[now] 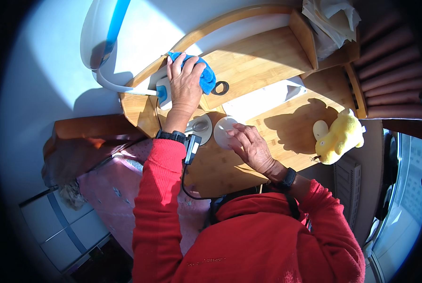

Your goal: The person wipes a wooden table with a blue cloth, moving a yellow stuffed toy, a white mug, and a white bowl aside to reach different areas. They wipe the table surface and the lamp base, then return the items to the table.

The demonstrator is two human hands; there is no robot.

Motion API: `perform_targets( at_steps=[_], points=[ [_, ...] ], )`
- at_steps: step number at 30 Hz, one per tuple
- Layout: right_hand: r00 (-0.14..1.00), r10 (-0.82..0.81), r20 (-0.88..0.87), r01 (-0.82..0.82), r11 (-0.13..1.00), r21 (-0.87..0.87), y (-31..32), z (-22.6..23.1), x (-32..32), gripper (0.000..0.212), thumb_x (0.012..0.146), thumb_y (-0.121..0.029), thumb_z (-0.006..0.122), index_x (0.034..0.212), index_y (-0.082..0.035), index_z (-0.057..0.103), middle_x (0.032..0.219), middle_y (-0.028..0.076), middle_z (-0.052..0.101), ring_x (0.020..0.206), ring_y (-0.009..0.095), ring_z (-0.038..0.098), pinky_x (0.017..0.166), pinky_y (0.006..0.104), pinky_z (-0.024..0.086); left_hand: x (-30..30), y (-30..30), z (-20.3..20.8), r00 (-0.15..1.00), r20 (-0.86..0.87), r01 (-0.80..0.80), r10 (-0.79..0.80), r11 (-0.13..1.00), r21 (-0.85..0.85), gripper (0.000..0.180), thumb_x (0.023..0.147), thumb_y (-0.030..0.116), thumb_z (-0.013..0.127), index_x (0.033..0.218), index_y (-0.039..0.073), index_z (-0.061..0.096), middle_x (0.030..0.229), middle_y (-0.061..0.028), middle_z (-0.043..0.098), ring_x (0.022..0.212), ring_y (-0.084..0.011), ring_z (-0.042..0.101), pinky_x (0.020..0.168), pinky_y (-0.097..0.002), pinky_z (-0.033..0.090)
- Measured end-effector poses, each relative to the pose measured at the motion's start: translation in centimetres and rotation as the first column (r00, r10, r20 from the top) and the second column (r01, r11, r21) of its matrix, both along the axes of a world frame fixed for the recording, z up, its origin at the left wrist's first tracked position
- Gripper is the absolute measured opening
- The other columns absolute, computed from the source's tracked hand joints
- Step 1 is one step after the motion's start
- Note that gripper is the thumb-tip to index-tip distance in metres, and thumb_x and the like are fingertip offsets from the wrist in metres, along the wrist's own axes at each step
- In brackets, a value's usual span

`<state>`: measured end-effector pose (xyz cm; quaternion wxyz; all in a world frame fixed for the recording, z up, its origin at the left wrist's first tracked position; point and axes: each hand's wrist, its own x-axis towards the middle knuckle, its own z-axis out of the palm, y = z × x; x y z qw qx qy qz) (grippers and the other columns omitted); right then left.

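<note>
My left hand (183, 89) presses a blue cloth (208, 78) onto the left end of the raised wooden shelf, fingers closed over it. Its palm side is hidden. Lower down, my right hand (252, 146) has bent fingers and thumb at the right edge of a round, whitish, translucent lid-like piece (223, 133). Whether this is a lid or the top of a cup I cannot tell. Left of it, by my left wrist, a round white dish (204, 135) carries something shiny and metallic, partly covered by the wrist. A black ring-shaped roll (224, 85) lies right of the cloth.
The wooden desk (211, 174) has a raised shelf (253, 56) at the back. A white and blue lamp (95, 47) rises at the left. A yellow plush toy (339, 137) sits at the right edge. A crumpled white bag (331, 28) stands at the back right.
</note>
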<state>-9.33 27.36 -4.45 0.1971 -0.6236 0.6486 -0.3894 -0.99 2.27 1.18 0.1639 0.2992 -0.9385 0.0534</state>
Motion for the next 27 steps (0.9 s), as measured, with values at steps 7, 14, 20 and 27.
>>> perform_targets(
  at_steps=[7, 14, 20, 27],
  points=[
    [0.917, -0.228, 0.327, 0.071, 0.900, 0.430, 4.1, -2.2, -0.4, 0.046, 0.088, -0.030, 0.071, 0.117, 0.001, 0.052, 0.105, 0.016, 0.058, 0.074, 0.023, 0.063, 0.070, 0.0366, 0.055, 0.0, 0.1, -0.1, 1.000, -0.028, 0.012, -0.012, 1.000, 0.017, 0.033, 0.078, -0.005, 0.059, 0.105, 0.014, 0.064, 0.125, -0.0034, 0.059, 0.130, -0.0313, 0.041, 0.115, -0.0566, 0.020],
    [0.871, -0.241, 0.427, -0.032, 0.842, 0.539, 2.8, -5.8, 0.7, 0.037, 0.094, -0.032, 0.064, 0.105, 0.003, 0.059, 0.089, 0.022, 0.064, 0.079, 0.035, 0.065, 0.069, 0.0414, 0.052, -0.1, 0.2, 0.2, 1.000, 0.022, 0.005, -0.004, 1.000, -0.012, 0.027, 0.080, 0.005, 0.065, 0.105, 0.014, 0.064, 0.125, -0.0037, 0.058, 0.132, -0.0306, 0.039, 0.117, -0.0559, 0.019],
    [0.810, -0.263, 0.524, -0.007, 0.890, 0.457, 1.2, -6.3, 1.1, 0.037, 0.093, -0.032, 0.065, 0.106, 0.003, 0.059, 0.090, 0.019, 0.064, 0.078, 0.032, 0.066, 0.070, 0.0394, 0.053, -0.1, 0.3, 0.5, 0.999, 0.030, 0.012, -0.012, 1.000, 0.007, 0.032, 0.079, -0.001, 0.060, 0.107, 0.013, 0.063, 0.125, -0.0049, 0.058, 0.133, -0.0306, 0.039, 0.118, -0.0559, 0.017],
    [0.437, -0.695, 0.572, 0.460, 0.718, 0.522, 0.4, -7.1, -3.2, 0.041, 0.097, -0.027, 0.061, 0.122, 0.004, 0.050, 0.101, 0.012, 0.064, 0.087, 0.018, 0.063, 0.081, 0.0306, 0.052, -0.2, 0.3, 0.5, 0.999, 0.037, 0.007, -0.008, 1.000, 0.009, 0.032, 0.079, -0.004, 0.058, 0.106, 0.012, 0.063, 0.125, -0.0060, 0.058, 0.132, -0.0315, 0.038, 0.118, -0.0567, 0.016]
  ],
)
